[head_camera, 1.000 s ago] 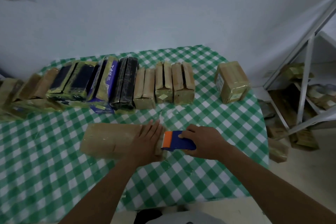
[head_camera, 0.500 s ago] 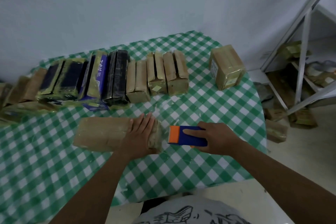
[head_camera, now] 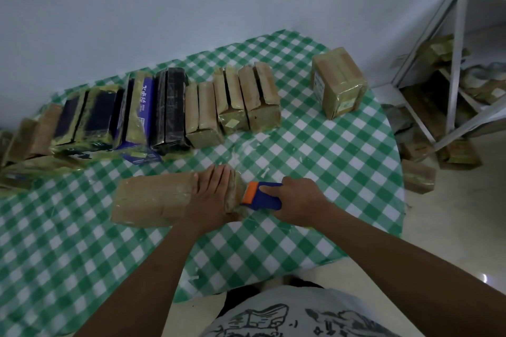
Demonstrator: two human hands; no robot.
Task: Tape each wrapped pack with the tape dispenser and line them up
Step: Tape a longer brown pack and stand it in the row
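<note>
A long tan wrapped pack [head_camera: 153,200] lies flat on the green checked tablecloth [head_camera: 315,161]. My left hand [head_camera: 212,195] presses flat on its right end with straight fingers. My right hand [head_camera: 298,200] grips a blue and orange tape dispenser [head_camera: 261,195], whose orange head touches the pack's right end. Behind, a row of wrapped packs [head_camera: 169,112] stands side by side: tan, black and purple ones. One tan pack [head_camera: 338,82] stands apart at the back right.
A metal shelf frame [head_camera: 454,63] stands to the right with more tan packs on its shelves and on the floor [head_camera: 419,175]. A white wall runs behind the table. The table's curved edge [head_camera: 398,200] is at the right.
The dispenser, held by my right hand, moved away to the right of the pack and has come back against its right end. My left hand stays pressed on the pack.
</note>
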